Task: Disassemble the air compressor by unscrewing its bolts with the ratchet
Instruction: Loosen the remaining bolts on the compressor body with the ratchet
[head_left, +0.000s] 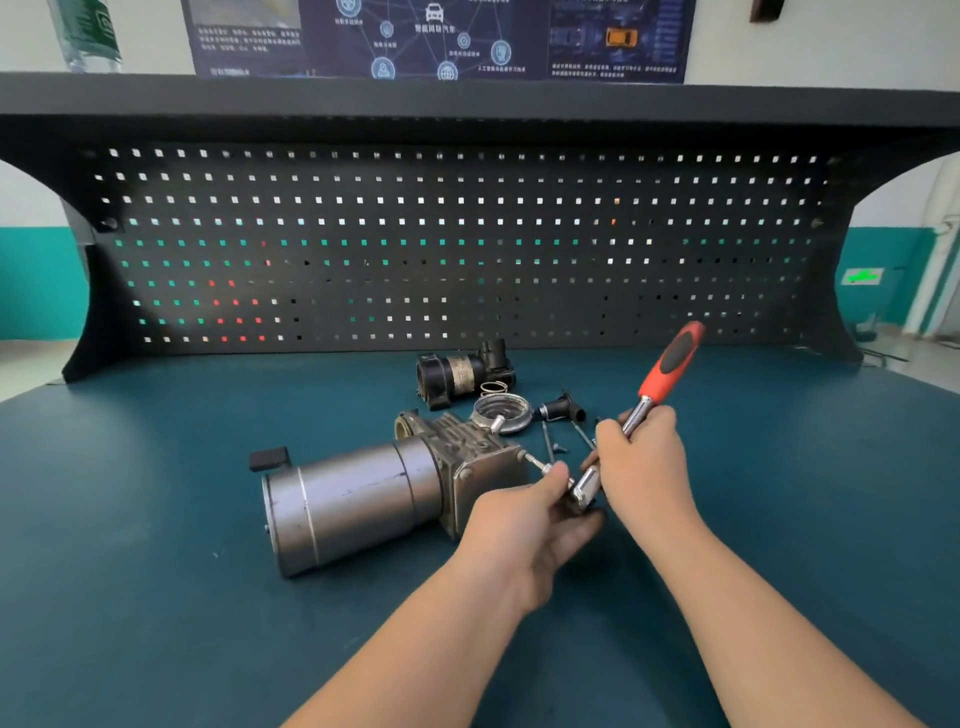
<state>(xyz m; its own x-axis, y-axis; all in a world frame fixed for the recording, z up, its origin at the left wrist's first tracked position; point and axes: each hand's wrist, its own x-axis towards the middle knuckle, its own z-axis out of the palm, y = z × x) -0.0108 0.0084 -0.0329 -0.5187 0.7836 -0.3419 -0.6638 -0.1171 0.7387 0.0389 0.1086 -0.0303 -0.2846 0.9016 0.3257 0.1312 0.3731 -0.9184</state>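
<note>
Right hand (641, 462): fingers curled round the chrome shank of the ratchet (655, 395), gripping just below its red-and-black handle, which angles up and away to the right. The ratchet head sits low between the two hands.

Left hand (530, 525): fingers curled under and around the ratchet head, thumb on top near the socket end. Exactly what the fingertips pinch is hidden.

Bolt (535, 461): partly backed out of the end plate of the air compressor (363, 499), pointing toward the left thumb. Whether the socket is seated on it cannot be told.

Air compressor: lies on its side on the blue-green tabletop (156, 571), left of both hands, silver motor cylinder toward the viewer's left, cast housing toward the hands. A small black block (268, 458) lies just beside its far left end.

Behind the housing: a round metal ring cover (503, 413) touching or nearly touching it; a spring (493, 387) just beyond; a black cylindrical part (462, 371) farther back. A small black fitting (561, 408) lies right of the ring. Loose long bolts (548, 441) lie between the fitting and the right hand.

Background: black pegboard (467, 244) along the tabletop's rear edge, a shelf above it, and a blue poster (441, 36) on the wall.
</note>
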